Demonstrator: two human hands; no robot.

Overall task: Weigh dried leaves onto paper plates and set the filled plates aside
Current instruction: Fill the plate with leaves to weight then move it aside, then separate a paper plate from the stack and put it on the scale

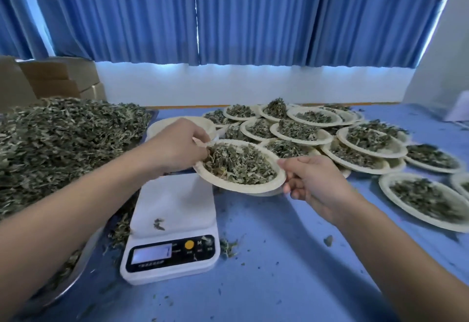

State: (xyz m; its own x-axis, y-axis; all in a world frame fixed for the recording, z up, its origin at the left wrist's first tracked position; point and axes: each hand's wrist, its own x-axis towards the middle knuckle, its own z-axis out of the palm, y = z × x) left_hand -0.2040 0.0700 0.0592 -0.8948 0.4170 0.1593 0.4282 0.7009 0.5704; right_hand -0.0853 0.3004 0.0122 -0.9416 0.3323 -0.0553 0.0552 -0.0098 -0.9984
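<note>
A paper plate (250, 188) heaped with dried leaves hangs in the air above the far end of the white scale (175, 222). My right hand (314, 182) pinches its right rim. My left hand (177, 145) grips its left rim, fingers curled at the leaves. The scale's platform is bare except for a few leaf bits. A big pile of dried leaves (63, 144) lies on a metal tray (83, 253) at the left. Several filled plates (365, 141) are stacked and overlapping at the right back.
An empty paper plate (162, 125) lies behind my left hand. Another filled plate (426, 200) sits alone at the right. Leaf crumbs dot the blue tablecloth (279, 258). Cardboard boxes (58, 78) stand at the back left under blue curtains.
</note>
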